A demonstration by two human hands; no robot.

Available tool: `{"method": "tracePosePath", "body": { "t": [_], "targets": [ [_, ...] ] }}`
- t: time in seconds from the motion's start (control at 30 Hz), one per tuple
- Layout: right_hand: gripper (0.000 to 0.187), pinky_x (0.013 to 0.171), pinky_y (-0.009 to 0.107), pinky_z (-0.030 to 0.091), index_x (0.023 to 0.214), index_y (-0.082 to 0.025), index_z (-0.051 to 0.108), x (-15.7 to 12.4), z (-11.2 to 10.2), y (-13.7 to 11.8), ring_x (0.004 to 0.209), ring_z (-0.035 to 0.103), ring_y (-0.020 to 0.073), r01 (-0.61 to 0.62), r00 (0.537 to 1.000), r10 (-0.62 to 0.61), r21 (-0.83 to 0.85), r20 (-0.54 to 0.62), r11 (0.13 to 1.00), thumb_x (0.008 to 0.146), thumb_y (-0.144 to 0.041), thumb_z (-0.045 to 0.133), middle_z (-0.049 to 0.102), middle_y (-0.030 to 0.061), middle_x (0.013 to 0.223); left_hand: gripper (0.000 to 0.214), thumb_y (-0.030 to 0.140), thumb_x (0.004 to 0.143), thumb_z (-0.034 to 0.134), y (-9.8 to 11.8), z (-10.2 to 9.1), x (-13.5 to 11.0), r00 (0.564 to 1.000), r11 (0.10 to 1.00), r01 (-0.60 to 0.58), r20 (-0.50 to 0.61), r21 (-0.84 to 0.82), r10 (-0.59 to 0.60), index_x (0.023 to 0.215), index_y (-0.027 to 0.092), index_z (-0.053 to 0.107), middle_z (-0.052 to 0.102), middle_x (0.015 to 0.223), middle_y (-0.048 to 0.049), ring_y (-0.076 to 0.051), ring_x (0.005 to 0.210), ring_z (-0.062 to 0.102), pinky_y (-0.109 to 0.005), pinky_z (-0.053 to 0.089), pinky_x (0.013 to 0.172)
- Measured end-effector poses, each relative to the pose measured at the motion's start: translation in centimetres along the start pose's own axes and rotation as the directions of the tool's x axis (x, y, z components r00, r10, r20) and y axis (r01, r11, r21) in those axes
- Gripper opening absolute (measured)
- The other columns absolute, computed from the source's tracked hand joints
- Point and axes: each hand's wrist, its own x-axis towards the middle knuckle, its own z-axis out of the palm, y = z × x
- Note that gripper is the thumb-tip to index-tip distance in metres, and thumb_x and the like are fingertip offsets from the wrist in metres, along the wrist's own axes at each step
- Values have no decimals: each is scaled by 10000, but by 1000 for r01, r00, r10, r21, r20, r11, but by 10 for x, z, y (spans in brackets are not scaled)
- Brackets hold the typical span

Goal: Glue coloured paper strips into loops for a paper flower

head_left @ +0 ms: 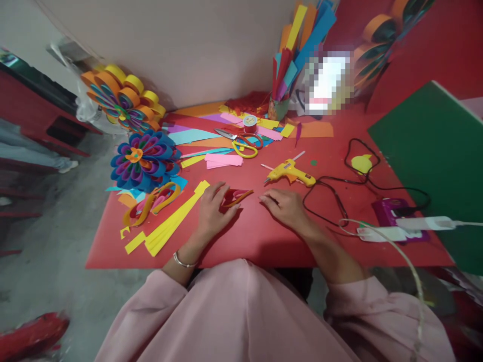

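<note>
My left hand (216, 211) is closed around a small looped paper petal (238, 196), with pink and red strips inside a mustard-coloured outer strip. The petal's pointed end faces right, close to my right hand (285, 208) but apart from it. My right fingers are curled together in a pinch; whether anything small is between them is hidden. Just beyond the right hand lies a yellow glue gun (290, 172) with its nozzle pointing left. Yellow paper strips (171, 223) lie left of my left hand, beside more finished petals (151, 203).
Yellow-handled scissors (245, 146), a thread spool (249, 123) and pink strips (224, 161) lie farther back. A blue-purple paper flower (145, 160) sits at the left. A black cord (332, 208) loops towards a power strip (381, 233). A green board (433, 166) stands right.
</note>
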Motion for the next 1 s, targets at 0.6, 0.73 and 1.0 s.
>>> {"method": "tracePosePath", "body": {
  "t": [0.6,0.73,1.0],
  "targets": [
    [297,746,292,570,1174,-217,789,-2,-1,-1,753,761,173,-94,994,108,333,-23,938,964,-288,591,833,34,920,331,374,935,713,28,12,25,991,994,-46,130,103,33,1237,239,686,670,1368,-119,-309,1303,602,-473,462,1067],
    [285,710,276,512,1047,-241,807,0,-6,-3,733,726,165,-146,989,144,236,24,961,1005,-398,574,824,26,895,395,410,909,752,23,14,23,989,993,-18,151,119,0,1258,240,681,688,1354,-117,-316,1257,628,-477,464,1035],
    [630,578,291,326,565,-219,572,3,-8,-3,543,508,131,-149,989,149,10,1,989,1040,-614,450,621,9,564,322,364,941,718,17,20,12,983,992,9,179,122,-31,1230,220,710,764,1155,-113,-299,1099,696,-467,489,958]
  ]
}}
